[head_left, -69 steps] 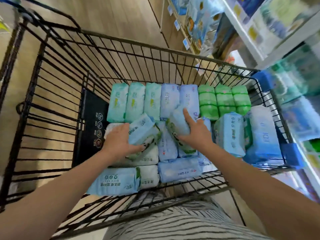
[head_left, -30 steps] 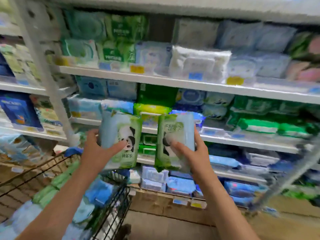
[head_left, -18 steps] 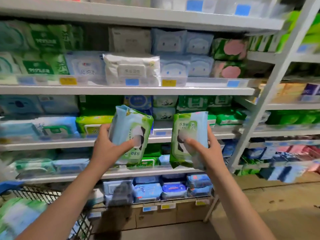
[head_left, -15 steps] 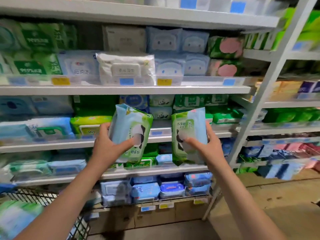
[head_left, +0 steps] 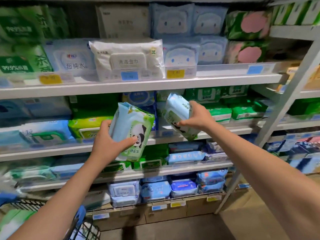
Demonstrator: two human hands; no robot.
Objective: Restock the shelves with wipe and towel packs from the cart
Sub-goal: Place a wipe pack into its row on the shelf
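You had a panda-print wipe pack in each of your hands, both in the air before the middle shelf (head_left: pixel 230 131). Your left hand (head_left: pixel 106 142) gripped the left pack (head_left: pixel 132 130) by its side, thumb across the panda, just off the shelf's front edge. Your right hand (head_left: pixel 199 116) clasped the right pack (head_left: pixel 177 112) from its right side, tipped over and nearer the shelf's opening. Neither pack rested on anything.

The right pack probably wanted placing first: level it, slide it over the front edge into what looked like a gap between the dark blue packs (head_left: pixel 138 101) and the green-lidded stack (head_left: pixel 220 113), and release only once it sat flat. The soft wrapper would likely buckle under a hard squeeze.

The shelf board above (head_left: pixel 138 85) left little headroom, and the clear lip along the front edge could catch a corner. A yellow-green pack (head_left: pixel 86 126) sat close on the left. The cart (head_left: pixel 81 226) stood at lower left.
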